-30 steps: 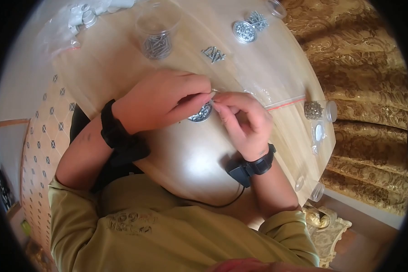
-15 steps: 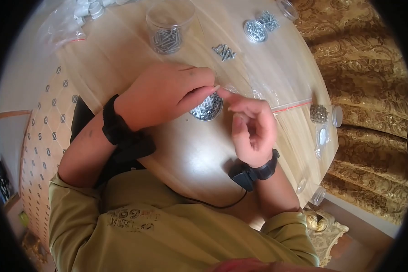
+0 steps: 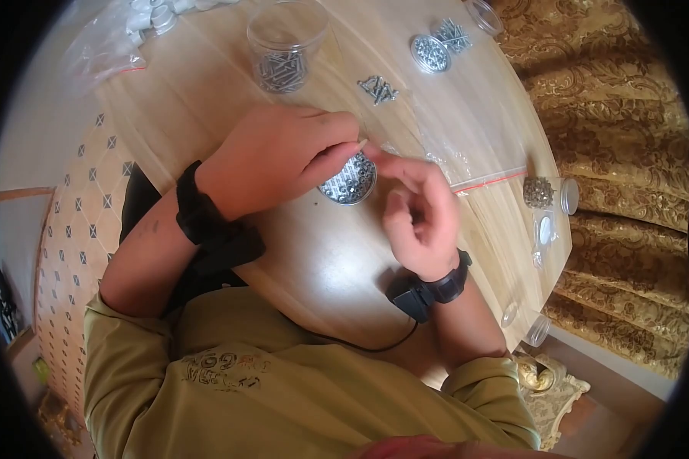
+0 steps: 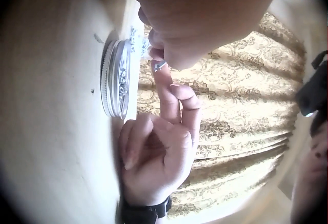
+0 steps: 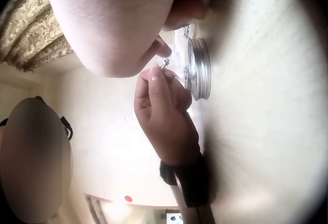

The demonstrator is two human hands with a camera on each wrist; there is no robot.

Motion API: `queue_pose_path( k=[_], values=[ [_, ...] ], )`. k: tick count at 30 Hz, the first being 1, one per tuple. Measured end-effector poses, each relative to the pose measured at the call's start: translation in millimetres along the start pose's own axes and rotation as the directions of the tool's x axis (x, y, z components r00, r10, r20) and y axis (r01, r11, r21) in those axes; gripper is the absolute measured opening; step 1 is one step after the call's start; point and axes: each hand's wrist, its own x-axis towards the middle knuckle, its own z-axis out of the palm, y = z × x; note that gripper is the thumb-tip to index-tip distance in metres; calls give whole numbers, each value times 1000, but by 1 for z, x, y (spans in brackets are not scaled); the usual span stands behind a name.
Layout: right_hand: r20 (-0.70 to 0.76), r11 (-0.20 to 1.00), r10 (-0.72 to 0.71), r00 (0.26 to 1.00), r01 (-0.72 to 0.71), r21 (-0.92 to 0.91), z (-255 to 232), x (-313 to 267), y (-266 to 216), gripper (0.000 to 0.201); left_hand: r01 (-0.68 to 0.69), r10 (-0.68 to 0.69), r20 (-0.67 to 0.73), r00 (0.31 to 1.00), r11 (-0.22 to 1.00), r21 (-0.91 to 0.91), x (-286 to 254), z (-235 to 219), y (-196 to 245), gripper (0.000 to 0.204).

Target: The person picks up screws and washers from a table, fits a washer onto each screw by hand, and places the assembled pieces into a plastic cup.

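Observation:
In the head view the left hand (image 3: 283, 157) is held above a round metal lid of small nuts (image 3: 348, 183). Its thumb and forefinger pinch a small metal screw (image 5: 164, 64), seen in the right wrist view with a wider part near its end. The right hand (image 3: 425, 218) is beside it, forefinger stretched out to the screw (image 4: 160, 66), its tip at or against the metal; the thumb stands apart. In the left wrist view the lid (image 4: 117, 80) lies on the table below both hands. Whether the wider part is a nut, I cannot tell.
A clear tub of screws (image 3: 282, 70), a small screw pile (image 3: 378, 89) and a dish of metal pieces (image 3: 431, 53) stand farther back. A jar on its side (image 3: 540, 192) lies at the right edge near a red-striped plastic bag (image 3: 488, 180). Patterned curtains hang beyond.
The right thumb has drawn back from the left fingertips, leaving the forefinger stretched toward them. Over the last half second the right hand has shifted slightly left. The head view has tilted a little.

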Motion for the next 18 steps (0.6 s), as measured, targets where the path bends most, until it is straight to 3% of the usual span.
queue_pose_path(
  k=[1, 3, 4, 5, 6, 7, 8, 9, 11, 13, 15, 16, 17, 18],
  values=[
    [1, 1000, -1, 1000, 1, 0, -3, -3, 12, 32, 0, 0, -1, 1000, 1000, 1, 0, 0, 0, 9],
    [24, 920, -392, 920, 392, 3, -15, -7, 40, 38, 12, -12, 13, 1000, 1000, 13, 1, -1, 1, 10],
    [52, 899, -419, 907, 422, -121, -17, -3, 36, 45, 12, -12, 13, 1000, 1000, 13, 0, -1, 1, 10],
    [51, 899, -419, 907, 422, -120, -13, 1, 23, 45, 8, -8, 18, 1000, 1000, 13, 0, -1, 1, 10],
    [14, 980, -186, 983, 186, -65, -5, 5, 7, 46, 4, -4, 22, 1000, 1000, 12, 0, 0, 0, 10],
    [-8, 998, 61, 998, -61, -2, -1, 5, -2, 48, 4, -4, 23, 1000, 1000, 12, 0, 0, 0, 10],
    [70, 996, 84, 994, -85, 11, -5, 1, 0, 52, 5, -5, 18, 1000, 1000, 6, 0, 0, 0, 10],
    [69, 996, 84, 994, -85, 11, -8, -1, 10, 52, 6, -6, 13, 1000, 1000, 1, 0, 1, 0, 10],
    [43, 965, -257, 965, 254, 59, -9, 3, 22, 54, 7, -7, 13, 1000, 1000, -1, 0, 0, 0, 11],
    [-7, 980, -189, 982, 189, 69, -4, 0, 11, 55, 10, -9, 12, 1000, 1000, -3, 0, 0, 0, 11],
    [13, 978, 114, 993, -114, 175, -1, 2, 0, 55, 2, -2, 12, 1000, 1000, 18, 1, 0, 0, 12],
    [50, 998, -50, 997, 48, 38, -5, 0, 11, 55, 2, -2, 14, 1000, 1000, 19, 1, 0, -1, 12],
    [49, 998, -50, 998, 48, 39, -10, 0, 20, 55, 12, -12, 16, 1000, 1000, 14, 0, 1, -1, 12],
    [55, 985, -170, 984, 168, 36, -14, 0, 28, 55, 22, -22, 17, 1000, 1000, 10, 0, 1, -1, 12]
  ],
)
